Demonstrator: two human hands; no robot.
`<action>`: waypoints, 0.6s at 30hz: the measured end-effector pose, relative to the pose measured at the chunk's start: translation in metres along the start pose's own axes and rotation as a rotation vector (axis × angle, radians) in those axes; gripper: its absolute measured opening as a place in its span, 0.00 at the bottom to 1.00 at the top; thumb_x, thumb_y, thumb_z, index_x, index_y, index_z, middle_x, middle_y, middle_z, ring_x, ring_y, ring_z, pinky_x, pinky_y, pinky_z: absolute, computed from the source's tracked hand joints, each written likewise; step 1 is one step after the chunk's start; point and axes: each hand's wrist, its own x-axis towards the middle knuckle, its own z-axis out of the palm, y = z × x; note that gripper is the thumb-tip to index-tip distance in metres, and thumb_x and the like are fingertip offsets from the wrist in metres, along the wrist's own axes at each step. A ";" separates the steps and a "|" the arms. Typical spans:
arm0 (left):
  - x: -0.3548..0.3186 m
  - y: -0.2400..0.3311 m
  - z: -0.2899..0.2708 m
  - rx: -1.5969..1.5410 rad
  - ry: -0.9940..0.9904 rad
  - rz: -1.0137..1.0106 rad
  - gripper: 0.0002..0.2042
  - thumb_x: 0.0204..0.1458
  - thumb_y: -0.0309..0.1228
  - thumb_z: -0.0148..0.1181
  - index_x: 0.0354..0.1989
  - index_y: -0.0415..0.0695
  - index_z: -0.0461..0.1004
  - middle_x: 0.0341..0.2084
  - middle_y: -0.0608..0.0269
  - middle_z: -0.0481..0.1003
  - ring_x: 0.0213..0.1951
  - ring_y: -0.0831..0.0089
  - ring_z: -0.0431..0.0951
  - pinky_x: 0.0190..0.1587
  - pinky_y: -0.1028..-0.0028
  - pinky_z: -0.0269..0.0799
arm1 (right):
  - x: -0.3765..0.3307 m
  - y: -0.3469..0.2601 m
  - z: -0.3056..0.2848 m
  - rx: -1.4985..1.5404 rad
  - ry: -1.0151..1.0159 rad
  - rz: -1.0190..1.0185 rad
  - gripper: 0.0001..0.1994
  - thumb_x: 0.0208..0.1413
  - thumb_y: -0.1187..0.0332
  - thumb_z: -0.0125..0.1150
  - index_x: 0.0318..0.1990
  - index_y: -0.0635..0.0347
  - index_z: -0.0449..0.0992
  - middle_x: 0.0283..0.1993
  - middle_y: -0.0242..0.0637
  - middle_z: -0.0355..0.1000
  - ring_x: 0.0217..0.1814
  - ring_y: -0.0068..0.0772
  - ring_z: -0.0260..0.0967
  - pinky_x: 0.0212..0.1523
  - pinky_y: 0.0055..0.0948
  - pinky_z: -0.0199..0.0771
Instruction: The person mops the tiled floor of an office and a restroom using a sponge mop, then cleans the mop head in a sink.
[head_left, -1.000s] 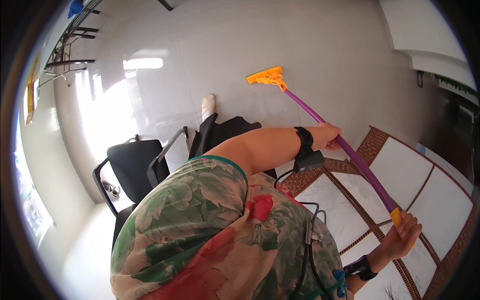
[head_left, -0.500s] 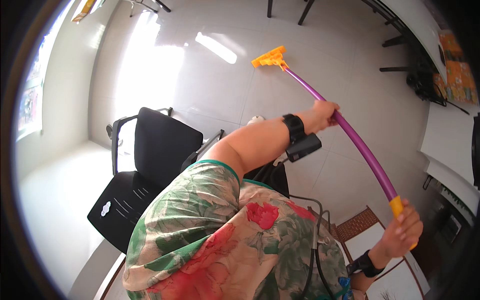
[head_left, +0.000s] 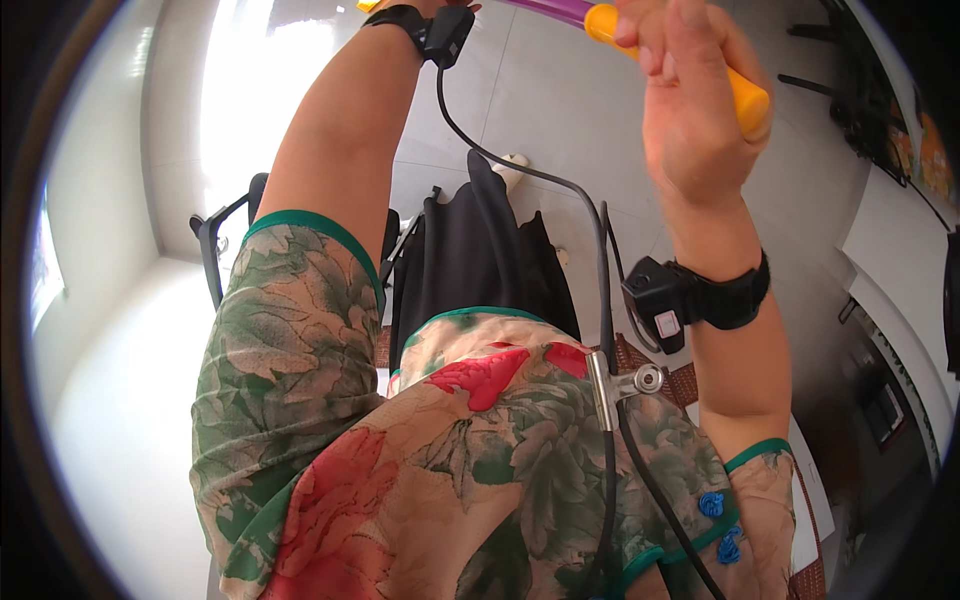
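Note:
My right hand [head_left: 705, 95], high in the view, is closed round the yellow grip at the end of a mop [head_left: 552, 9]. The mop's purple pole runs up and left from that grip and leaves the view at the top edge. My left hand [head_left: 440, 5] is almost wholly cut off by the top edge, near where the pole leaves the view; its fingers are hidden. A small bit of yellow shows beside the left wrist, too cropped to tell what it is. Each wrist carries a black strap with a small black device.
Black cables [head_left: 610, 330] hang from a metal clip [head_left: 615, 385] across my floral top. Behind my left arm stands a black chair [head_left: 210, 255], mostly covered. White desks [head_left: 890, 240] line the right side, with black legs near the top right. Sunlight glares on the tiled floor [head_left: 540, 90].
Both arms have swung up and forward, carrying the mop's grip toward the top of the view. The mop's head and most of the pole have left the picture.

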 end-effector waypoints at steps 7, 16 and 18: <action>-0.072 -0.042 0.074 -0.140 0.173 -0.297 0.08 0.43 0.36 0.55 0.24 0.46 0.68 0.20 0.59 0.72 0.21 0.74 0.75 0.25 0.77 0.72 | -0.066 -0.056 -0.067 0.047 -0.115 0.004 0.11 0.54 0.73 0.45 0.20 0.60 0.61 0.21 0.34 0.62 0.24 0.25 0.56 0.42 0.34 0.61; -0.182 -0.160 0.261 -0.146 -0.017 -0.752 0.09 0.44 0.39 0.53 0.24 0.48 0.66 0.16 0.67 0.67 0.16 0.79 0.62 0.38 0.66 0.70 | -0.246 -0.165 -0.171 -0.022 -0.080 0.180 0.11 0.47 0.73 0.49 0.16 0.56 0.59 0.17 0.29 0.60 0.23 0.27 0.60 0.41 0.36 0.61; -0.203 -0.186 0.312 -0.114 -0.070 -0.796 0.09 0.44 0.39 0.53 0.26 0.47 0.66 0.19 0.64 0.69 0.16 0.78 0.62 0.37 0.65 0.71 | -0.292 -0.191 -0.198 -0.050 -0.016 0.217 0.11 0.47 0.72 0.50 0.15 0.56 0.59 0.16 0.29 0.60 0.21 0.26 0.59 0.41 0.35 0.61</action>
